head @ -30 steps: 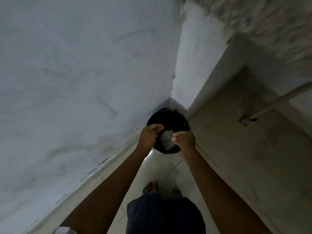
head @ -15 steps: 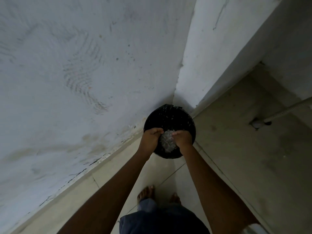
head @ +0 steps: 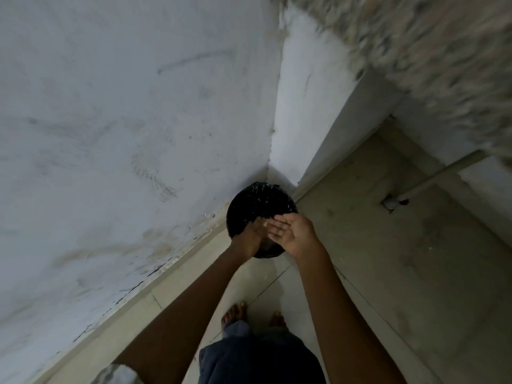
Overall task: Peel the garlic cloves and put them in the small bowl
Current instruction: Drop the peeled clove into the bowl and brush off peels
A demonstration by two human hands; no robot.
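A person's open right hand [head: 295, 234], palm up, and flat-fingered left hand [head: 249, 236], both holding nothing, hover close together directly above a black bin [head: 257, 202]; garlic and bowl are out of view.

- A whitewashed wall [head: 110, 120] fills the left and upper left of the frame, scuffed with grey smears and yellowish stains low down.
- Along its foot a pale skirting [head: 138, 297] runs diagonally from lower left toward centre, with dark cracks at the joint above it.
- A narrow white wall face [head: 299, 106] at upper centre is the brightest surface; the light elsewhere is dim.
- A blurred speckled stone slab [head: 429, 37] overhangs the upper right.
- The floor [head: 415, 273] is pale tile with thin joints.
- A light pipe [head: 432, 181] slants along the right.
- A round black bin [head: 260, 206] stands in the corner at centre.
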